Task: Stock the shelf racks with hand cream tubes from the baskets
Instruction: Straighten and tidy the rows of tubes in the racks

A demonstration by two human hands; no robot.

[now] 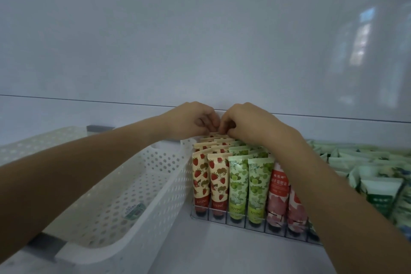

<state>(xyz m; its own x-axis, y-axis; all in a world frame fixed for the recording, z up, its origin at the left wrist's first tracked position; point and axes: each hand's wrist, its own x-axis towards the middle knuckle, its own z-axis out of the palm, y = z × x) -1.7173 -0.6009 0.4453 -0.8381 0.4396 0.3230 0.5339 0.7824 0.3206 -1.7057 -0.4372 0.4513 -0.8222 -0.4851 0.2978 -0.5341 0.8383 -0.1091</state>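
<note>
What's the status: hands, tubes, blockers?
Left hand and right hand both pinching rearmost strawberry tube at back of rack. Front rows full. White basket beside rack, one item inside; nothing blocking.

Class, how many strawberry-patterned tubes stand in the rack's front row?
2. One strawberry tube at the left end of the rack, beside the white basket; the second strawberry tube next to it, beside a green tube. Others stand behind, partly hidden.
</note>
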